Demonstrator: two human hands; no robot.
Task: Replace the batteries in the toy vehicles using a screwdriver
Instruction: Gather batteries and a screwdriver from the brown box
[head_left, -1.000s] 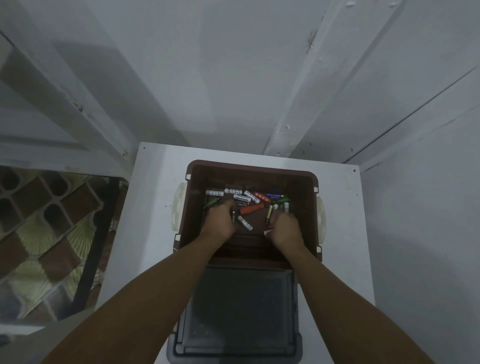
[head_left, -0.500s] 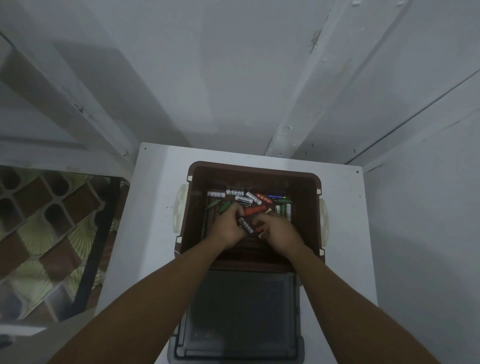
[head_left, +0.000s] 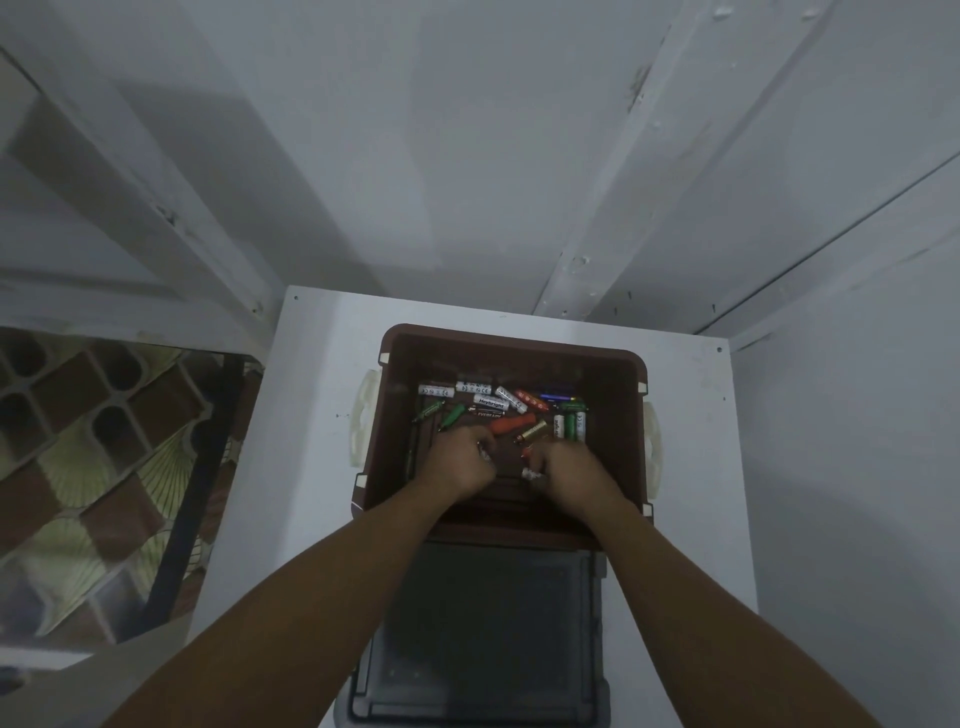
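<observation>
While loose batteries (head_left: 501, 410) lie at the far side of the brown bin (head_left: 399, 395) on the table (head_left: 311, 415), the left grip (head_left: 460, 462) and right grip (head_left: 566, 467), just nearer, each curl round 1 battery.

Left hand (head_left: 460, 465), right hand (head_left: 569, 467): fingers curl under and the tips are hidden. A pale sliver shows at each fist, too small to identify. Hands cover the near floor of the brown bin (head_left: 395, 415). Grey lid (head_left: 483, 623) is cut off by the bottom edge, its upper corners under the forearms. Labels on several batteries (head_left: 498, 402) are unreadable.
</observation>
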